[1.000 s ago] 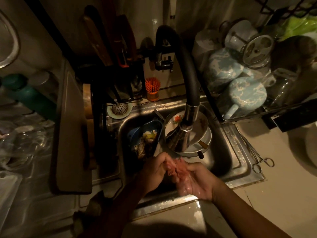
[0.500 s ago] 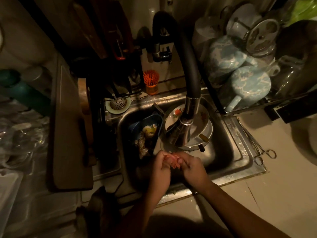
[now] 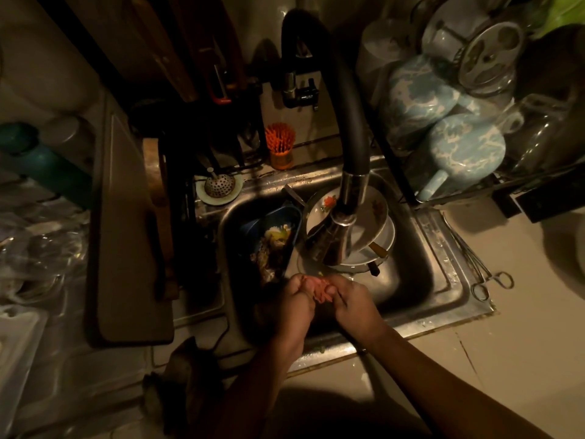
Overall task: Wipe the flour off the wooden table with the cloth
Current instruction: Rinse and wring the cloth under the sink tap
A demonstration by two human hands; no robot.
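Over the front of a steel sink (image 3: 443,286), my left hand (image 3: 292,304) and my right hand (image 3: 354,304) press together around a small bunched pink cloth (image 3: 318,289). Both hands grip it, and only a crumpled patch of it shows between the fingers. The black faucet (image 3: 345,239) hangs just beyond the hands. No wooden table or flour is in view.
Plates (image 3: 370,217) and a blue tub of food scraps (image 3: 272,239) fill the sink. A dish rack with blue mugs (image 3: 459,153) stands at the right, scissors (image 3: 487,280) lie on the sink rim, and a cutting board (image 3: 126,232) leans at the left. A dark rag (image 3: 183,381) lies below.
My hands have closed from an open rubbing pose into a tight squeeze on the pink cloth, and they now sit slightly farther into the sink under the faucet.
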